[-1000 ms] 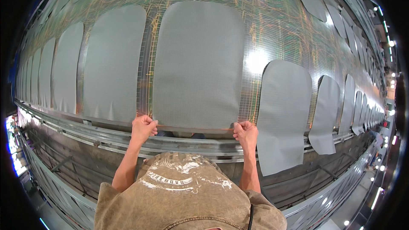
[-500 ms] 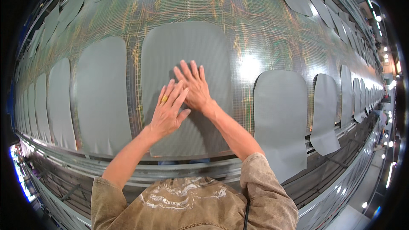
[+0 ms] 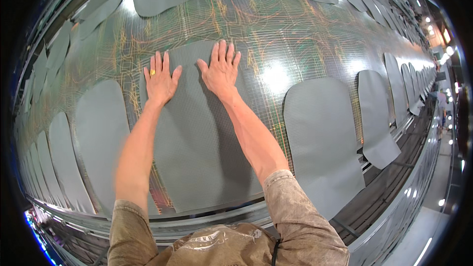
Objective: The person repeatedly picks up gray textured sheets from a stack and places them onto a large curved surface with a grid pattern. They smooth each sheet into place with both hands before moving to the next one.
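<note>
Hands: two, both bare. Ring: one, yellow [image 3: 152,72], on the left hand [image 3: 161,87]. Sheet under the hands: one, grey [image 3: 189,138], lying on the table [image 3: 290,29] directly before the person, its lower edge near the metal rail [image 3: 231,217]. To its right, at least four grey sheets; the nearest [image 3: 319,133] and second [image 3: 377,113] overhang the table's near side. To its left, at least four more. Along the far side, several others, too overlapped to count.

Pose: both arms reach forward, nearly straight. The left hand lies palm down on the sheet's upper left part; the right hand [image 3: 220,75] likewise at its upper right. Fingers are extended and parted, thumbs turned inward. Neither hand grasps anything.
</note>
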Demonstrator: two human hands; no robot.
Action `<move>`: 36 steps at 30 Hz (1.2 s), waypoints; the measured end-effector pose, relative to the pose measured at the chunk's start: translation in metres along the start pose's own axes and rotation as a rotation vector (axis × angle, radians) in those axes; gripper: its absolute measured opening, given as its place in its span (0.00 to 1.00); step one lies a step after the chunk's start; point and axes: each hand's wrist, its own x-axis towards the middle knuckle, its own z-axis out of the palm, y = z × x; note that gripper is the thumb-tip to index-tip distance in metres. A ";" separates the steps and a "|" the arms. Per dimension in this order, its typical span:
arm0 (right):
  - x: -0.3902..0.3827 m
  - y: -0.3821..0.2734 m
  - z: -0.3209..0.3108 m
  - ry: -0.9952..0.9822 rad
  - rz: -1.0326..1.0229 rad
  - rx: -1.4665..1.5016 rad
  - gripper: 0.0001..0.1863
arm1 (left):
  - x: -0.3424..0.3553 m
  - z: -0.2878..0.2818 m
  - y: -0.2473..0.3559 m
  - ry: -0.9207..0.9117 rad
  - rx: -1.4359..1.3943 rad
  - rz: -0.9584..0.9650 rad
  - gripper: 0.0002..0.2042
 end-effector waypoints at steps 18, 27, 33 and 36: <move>-0.063 -0.022 -0.033 -0.123 -0.185 0.043 0.36 | -0.110 -0.035 0.024 -0.074 -0.036 0.100 0.33; -0.009 -0.002 -0.007 -0.085 -0.106 0.024 0.40 | -0.047 -0.018 -0.009 -0.026 0.003 0.065 0.36; -0.005 -0.007 -0.010 -0.057 0.018 0.005 0.42 | -0.030 -0.008 -0.016 0.032 0.021 0.035 0.37; -0.017 -0.011 -0.007 0.046 0.133 -0.060 0.43 | -0.028 -0.010 -0.010 -0.036 0.000 0.047 0.36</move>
